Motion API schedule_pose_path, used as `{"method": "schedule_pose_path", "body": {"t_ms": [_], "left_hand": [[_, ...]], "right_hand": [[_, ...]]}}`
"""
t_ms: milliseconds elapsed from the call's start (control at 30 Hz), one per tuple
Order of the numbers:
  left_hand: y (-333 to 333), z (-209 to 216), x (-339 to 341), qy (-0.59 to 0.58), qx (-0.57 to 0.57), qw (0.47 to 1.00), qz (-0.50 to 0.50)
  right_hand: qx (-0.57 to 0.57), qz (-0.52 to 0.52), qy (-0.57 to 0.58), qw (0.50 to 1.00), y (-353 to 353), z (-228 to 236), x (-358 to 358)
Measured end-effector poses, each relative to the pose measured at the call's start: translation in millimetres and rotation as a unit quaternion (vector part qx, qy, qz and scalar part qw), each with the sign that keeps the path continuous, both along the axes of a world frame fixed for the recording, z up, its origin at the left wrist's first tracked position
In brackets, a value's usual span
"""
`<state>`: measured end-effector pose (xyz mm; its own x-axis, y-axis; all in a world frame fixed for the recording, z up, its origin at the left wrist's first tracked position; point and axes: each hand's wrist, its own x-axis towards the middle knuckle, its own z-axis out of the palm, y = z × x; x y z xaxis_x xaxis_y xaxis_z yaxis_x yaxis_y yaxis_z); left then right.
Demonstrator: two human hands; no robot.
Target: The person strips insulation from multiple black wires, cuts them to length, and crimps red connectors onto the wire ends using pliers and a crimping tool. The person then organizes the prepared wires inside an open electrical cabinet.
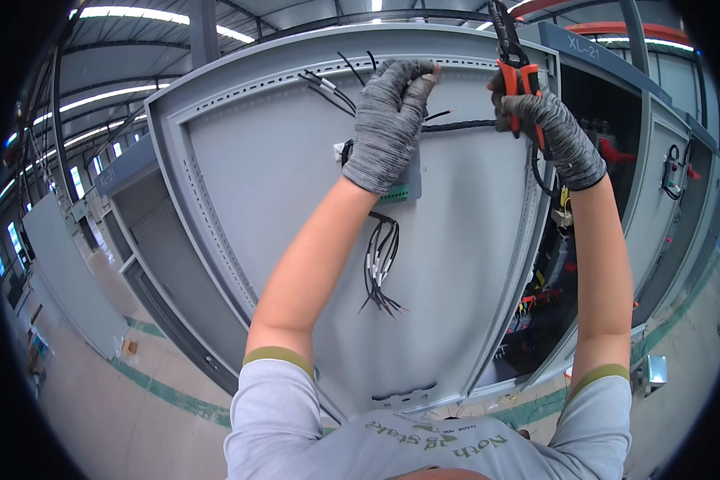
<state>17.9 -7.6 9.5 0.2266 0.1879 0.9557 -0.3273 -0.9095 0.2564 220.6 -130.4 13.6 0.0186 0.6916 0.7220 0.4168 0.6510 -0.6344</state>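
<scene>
Black wires (342,98) fan out at the upper cabinet door panel (280,200), just left of the gloved left hand (392,120); likely light, springy, best pinched near their white sleeves (328,83). Left fingertips look drawn together; cannot tell on what. Right hand (548,132) grips orange-handled wire strippers (514,54), probably rigid. Panel: smooth grey metal. Room: strip lights (132,12), green-lined floor (80,300).

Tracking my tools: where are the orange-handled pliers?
In the head view's upper right: the pliers are in the right hand, near the right edge of the grey panel.
</scene>
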Motion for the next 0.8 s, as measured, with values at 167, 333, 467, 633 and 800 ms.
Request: {"method": "schedule_pose_path", "body": {"t_ms": [167, 333, 467, 633, 800], "left_hand": [[6, -15, -25, -0.241, 0.142, 0.960, 0.025], [-3, -7, -31, -0.101, -0.055, 0.989, -0.089], [-1, -12, -35, -0.028, -0.085, 0.988, -0.123], [5, -17, -31, -0.008, -0.076, 0.988, -0.133], [2, -17, -26, 0.013, -0.025, 0.993, -0.112]], "right_hand": [[0.093, -0.239, -0.138, 0.957, -30, -18, -31], [0.195, -0.378, -0.219, 0.878, -32, -30, -50], [0.191, -0.442, -0.298, 0.824, -30, -40, -71], [0.157, -0.493, -0.330, 0.789, -19, -48, -83], [0.319, -0.265, -0.182, 0.891, -9, -38, -60]]}}
